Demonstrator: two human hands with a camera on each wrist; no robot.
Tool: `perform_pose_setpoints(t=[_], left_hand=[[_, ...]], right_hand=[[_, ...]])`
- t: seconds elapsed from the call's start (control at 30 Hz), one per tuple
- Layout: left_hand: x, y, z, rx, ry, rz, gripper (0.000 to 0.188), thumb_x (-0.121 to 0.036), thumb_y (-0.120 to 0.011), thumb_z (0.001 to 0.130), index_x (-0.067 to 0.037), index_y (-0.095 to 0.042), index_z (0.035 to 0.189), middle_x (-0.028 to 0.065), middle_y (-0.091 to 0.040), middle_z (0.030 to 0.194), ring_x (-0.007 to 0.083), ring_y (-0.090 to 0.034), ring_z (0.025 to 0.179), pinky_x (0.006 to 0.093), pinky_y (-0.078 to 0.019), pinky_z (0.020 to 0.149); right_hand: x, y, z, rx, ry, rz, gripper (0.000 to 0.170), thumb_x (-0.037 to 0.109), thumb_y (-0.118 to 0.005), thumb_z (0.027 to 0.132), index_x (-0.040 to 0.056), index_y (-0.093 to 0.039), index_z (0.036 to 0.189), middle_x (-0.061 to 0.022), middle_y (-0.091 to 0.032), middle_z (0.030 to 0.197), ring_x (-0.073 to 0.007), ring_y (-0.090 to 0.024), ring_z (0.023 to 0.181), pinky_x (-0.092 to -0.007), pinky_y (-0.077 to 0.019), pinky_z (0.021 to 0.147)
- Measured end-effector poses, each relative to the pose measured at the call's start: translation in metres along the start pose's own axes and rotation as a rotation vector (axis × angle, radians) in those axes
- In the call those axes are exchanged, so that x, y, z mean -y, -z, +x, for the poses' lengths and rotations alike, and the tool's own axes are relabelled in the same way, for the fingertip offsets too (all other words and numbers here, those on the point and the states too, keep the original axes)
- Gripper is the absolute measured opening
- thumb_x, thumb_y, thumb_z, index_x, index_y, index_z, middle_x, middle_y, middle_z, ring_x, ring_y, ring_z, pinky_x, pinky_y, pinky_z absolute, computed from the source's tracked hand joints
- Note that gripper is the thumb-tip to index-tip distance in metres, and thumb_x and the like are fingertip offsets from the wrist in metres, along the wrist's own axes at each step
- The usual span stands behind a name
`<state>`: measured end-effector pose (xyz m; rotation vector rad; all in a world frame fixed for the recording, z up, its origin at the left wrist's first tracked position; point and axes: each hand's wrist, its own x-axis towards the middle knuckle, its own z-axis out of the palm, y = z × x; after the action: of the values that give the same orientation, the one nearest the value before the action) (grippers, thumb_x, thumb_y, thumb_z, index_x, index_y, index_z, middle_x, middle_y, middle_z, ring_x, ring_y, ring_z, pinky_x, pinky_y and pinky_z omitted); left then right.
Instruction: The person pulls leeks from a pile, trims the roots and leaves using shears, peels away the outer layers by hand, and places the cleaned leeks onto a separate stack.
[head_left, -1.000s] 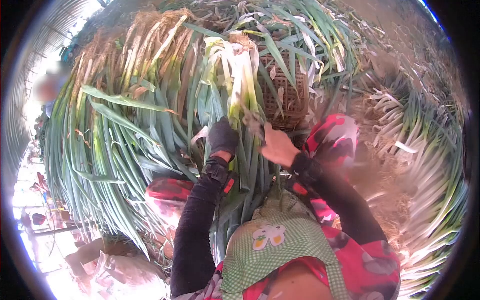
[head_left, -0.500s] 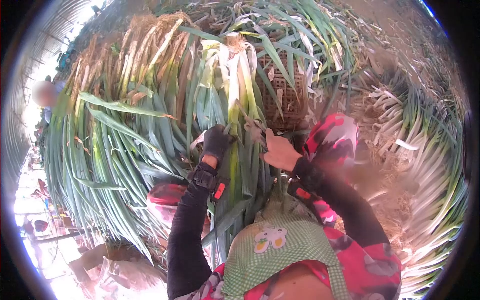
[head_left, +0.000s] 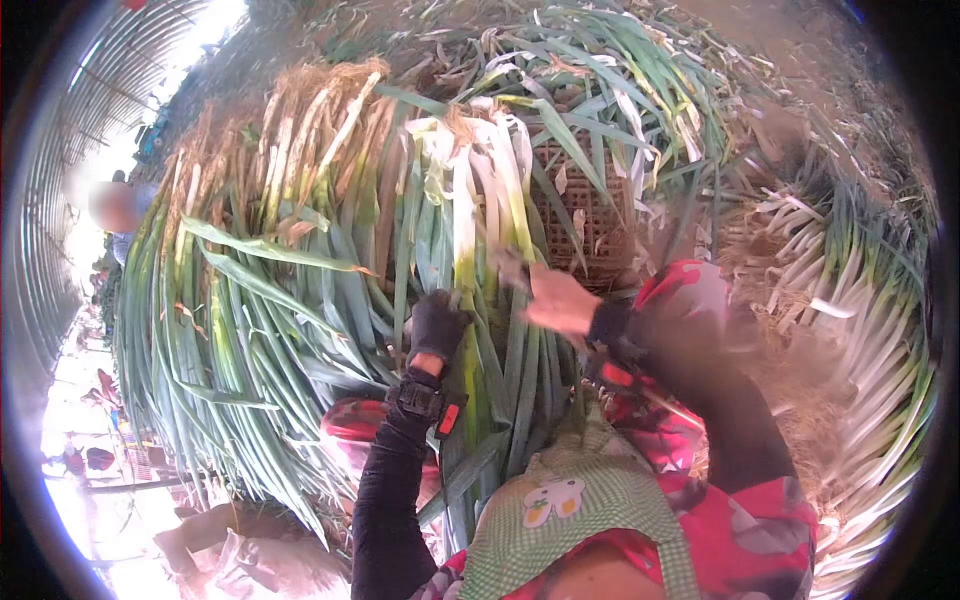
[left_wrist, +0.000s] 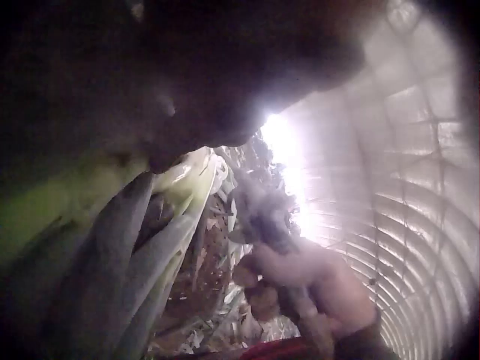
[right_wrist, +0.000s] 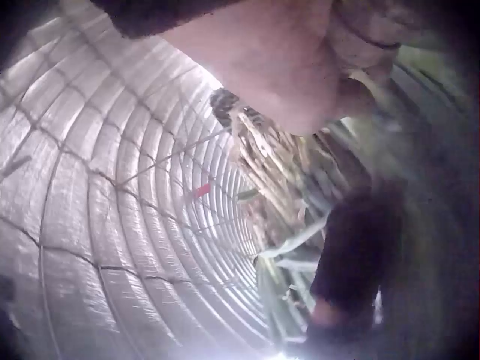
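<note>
As gloved fingers curl on the green lengths of a bunch of leeks (head_left: 465, 205), a worker's left hand (head_left: 438, 325) holds low on the stalks; the bare right hand (head_left: 562, 300), just beside it, has its fingers closed around a greyish tool (head_left: 511, 268), too blurred to identify. The leeks lie between the worker's knees, white shanks and roots pointing away from the body, long leaves running back toward a green checked apron (head_left: 605, 475) with a white-and-yellow motif; dark sleeves cover both arms, and a black band with a red patch wraps the left wrist. Just right of the bunch is a woven basket (head_left: 590, 235), with several leaves hanging across it; to the left spreads a large heap of untrimmed leeks (head_left: 240, 310), brown roots at the far end; beyond the basket lies a tangle of loose leaves (head_left: 640, 75). Well apart on the right, a long curved row of pale-stemmed leeks (head_left: 860, 420) rests on the ground; a pale sack (head_left: 265, 570) sits at lower left; another person (head_left: 122, 246) appears at the far left edge, beneath a ribbed, arched covering (right_wrist: 90, 195) that fills much of the right wrist view.
</note>
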<state>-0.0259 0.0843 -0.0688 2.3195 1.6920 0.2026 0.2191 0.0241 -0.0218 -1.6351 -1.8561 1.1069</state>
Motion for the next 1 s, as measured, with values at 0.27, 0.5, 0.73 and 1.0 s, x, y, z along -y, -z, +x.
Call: perform_pose_setpoints(t=[0.27,0.5,0.73,1.0], left_hand=[[-0.022,0.044,0.003,-0.057,-0.108,0.012,0.033,-0.026,-0.071,0.065,-0.002,-0.058,0.084,0.0226,-0.061,0.077,0.0417,-0.058,0.077,0.0463,-0.0469,0.067],[-0.059,0.014,-0.019,0.141,-0.066,-0.367,0.039,-0.033,-0.068,0.072,-0.002,-0.062,0.094,0.0183,-0.061,0.08,0.0353,-0.059,0.077,0.0409,-0.0469,0.066],[-0.038,0.034,-0.006,0.426,0.002,-0.763,0.034,-0.022,-0.071,0.067,0.001,-0.063,0.091,0.0173,-0.064,0.076,0.0272,-0.062,0.071,0.0364,-0.0462,0.065],[-0.055,0.087,-0.007,-0.047,0.123,0.021,0.032,-0.022,-0.069,0.062,-0.002,-0.058,0.085,0.023,-0.061,0.073,0.0399,-0.06,0.071,0.0445,-0.0494,0.066]], right_hand=[[0.013,0.003,0.001,-0.024,-0.091,-0.09,0.046,0.018,-0.062,0.073,-0.0103,-0.035,0.096,-0.0288,-0.056,0.073,-0.046,-0.057,0.076,-0.0491,-0.0461,0.063],[-0.01,0.012,0.01,-0.04,-0.207,-0.116,0.052,0.01,-0.05,0.071,-0.0211,-0.031,0.108,-0.0314,-0.057,0.076,-0.0452,-0.059,0.074,-0.049,-0.0474,0.064],[0.011,-0.008,-0.046,0.019,0.003,-0.132,0.064,0.01,-0.056,0.068,-0.0201,-0.026,0.116,-0.0322,-0.056,0.077,-0.0458,-0.058,0.073,-0.0486,-0.0474,0.064],[0.03,-0.017,-0.081,0.077,0.011,-0.092,0.066,0.018,-0.063,0.072,-0.0118,-0.025,0.118,-0.033,-0.056,0.082,-0.0486,-0.055,0.08,-0.0503,-0.0443,0.07]])
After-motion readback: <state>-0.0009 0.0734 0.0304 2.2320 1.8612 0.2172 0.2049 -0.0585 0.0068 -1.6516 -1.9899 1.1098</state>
